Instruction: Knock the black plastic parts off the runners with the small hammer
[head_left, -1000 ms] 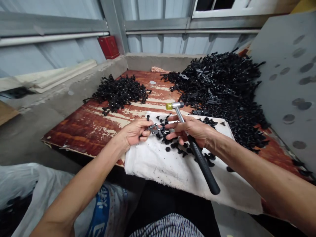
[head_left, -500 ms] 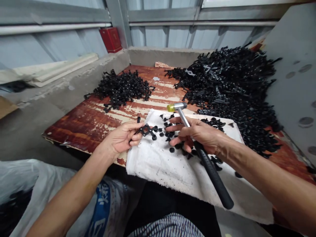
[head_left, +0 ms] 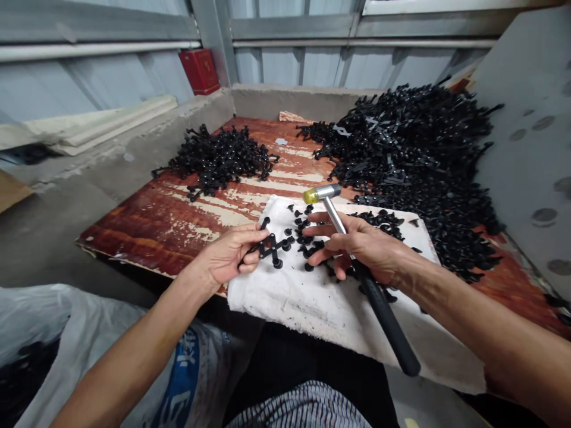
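Observation:
My left hand (head_left: 234, 252) is closed on a black linkage of jointed bars (head_left: 273, 242), pinched by thumb and fingers over the left edge of a white cloth (head_left: 285, 303). Some round ends of the linkage point right. My right hand (head_left: 345, 244) holds a mallet (head_left: 383, 321) with a yellow-and-grey head, a metal neck and a black grip; the shaft lies in the crook of the thumb while the fingers stretch leftward. Beneath those fingers lie several small black round-headed pegs (head_left: 307, 241), partly hidden by the hand.
A heap of black linkages (head_left: 223, 157) is at the back left of the worn red-brown board (head_left: 138, 208). A larger black heap (head_left: 410, 142) fills the right, beside a grey panel (head_left: 530, 137). An open plastic sack (head_left: 89, 315) stands at lower left, a red box (head_left: 199, 71) at the back.
The linkage in my left hand has turned and shifted slightly, its upper bar now tilting to the right. My right hand and the mallet have barely moved.

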Demonstrator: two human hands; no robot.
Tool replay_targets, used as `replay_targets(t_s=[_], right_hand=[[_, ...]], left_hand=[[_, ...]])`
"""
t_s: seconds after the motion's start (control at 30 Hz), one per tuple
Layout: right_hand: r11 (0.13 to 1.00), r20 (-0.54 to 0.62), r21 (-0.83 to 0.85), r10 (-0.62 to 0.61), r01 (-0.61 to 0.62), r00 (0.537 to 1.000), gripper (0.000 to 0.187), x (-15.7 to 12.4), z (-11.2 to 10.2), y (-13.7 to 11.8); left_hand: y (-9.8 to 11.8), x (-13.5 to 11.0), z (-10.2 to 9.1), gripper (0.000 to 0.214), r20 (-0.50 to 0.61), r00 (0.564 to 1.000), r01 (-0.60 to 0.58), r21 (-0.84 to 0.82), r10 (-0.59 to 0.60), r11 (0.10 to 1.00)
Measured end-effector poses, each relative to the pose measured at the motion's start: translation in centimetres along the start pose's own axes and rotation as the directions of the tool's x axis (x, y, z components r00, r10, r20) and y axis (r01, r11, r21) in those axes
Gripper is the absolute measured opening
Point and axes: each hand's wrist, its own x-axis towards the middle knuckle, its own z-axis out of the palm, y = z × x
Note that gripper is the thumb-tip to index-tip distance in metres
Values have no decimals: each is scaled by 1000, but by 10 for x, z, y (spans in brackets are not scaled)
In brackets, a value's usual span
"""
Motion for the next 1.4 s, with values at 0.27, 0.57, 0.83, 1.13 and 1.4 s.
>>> replay_targets(t_s=[0.27, 0.57, 0.83, 1.13, 1.4], right_hand=[[998, -84, -6, -60, 60, 995, 54, -3, -12, -2], [992, -4, -119, -48, 48, 999, 50, -8, 8, 2], [998, -10, -51, -38, 38, 999, 55, -13, -5, 6], [989, 55, -138, -43, 50, 998, 53, -17, 7, 14], [988, 50, -135, -65, 71, 997, 55, -20, 1, 15]], left_hand=[[-5, 1, -4, 22, 4, 1000, 21, -2, -21, 1000], [-6, 1, -6, 22, -3, 1000, 27, 12, -27, 1000], [0, -4, -7, 13, -56, 998, 12, 83, -8, 996], [-3, -6, -4, 15, -13, 999, 39, 42, -38, 998], [-3, -8, -3, 14, -4, 999, 48, 30, -48, 998]])
